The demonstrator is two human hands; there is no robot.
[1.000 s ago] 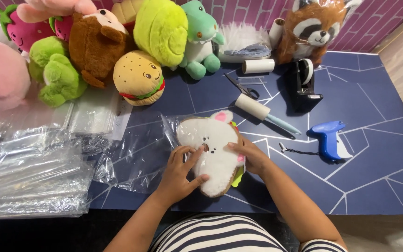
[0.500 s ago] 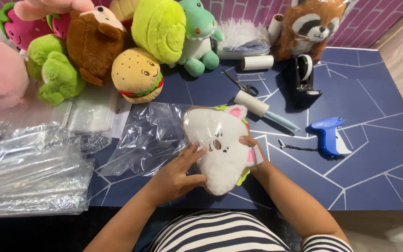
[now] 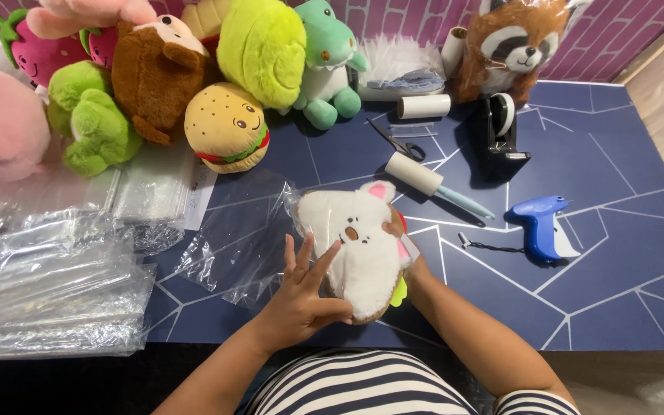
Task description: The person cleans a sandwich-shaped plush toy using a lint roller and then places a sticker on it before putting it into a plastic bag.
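A white plush toy (image 3: 356,247) with pink ears and a small face lies near the front edge of the dark blue table (image 3: 624,253). Its top end sits partly inside a clear plastic bag (image 3: 240,238) that spreads out to its left. My left hand (image 3: 301,296) presses flat against the toy's left side, fingers spread. My right hand (image 3: 403,240) grips the toy's right edge from behind and is mostly hidden by it.
Plush toys crowd the back left: a burger (image 3: 226,127), a brown one (image 3: 159,73), a green dinosaur (image 3: 324,61), a raccoon (image 3: 520,46). Stacks of clear bags (image 3: 51,284) lie left. A lint roller (image 3: 428,180), scissors (image 3: 393,142), tape dispenser (image 3: 505,131) and blue tagging gun (image 3: 543,227) lie right.
The toy has turned and tilted in my hands, and my left hand has opened flat against its side. The bag's mouth now covers the toy's top.
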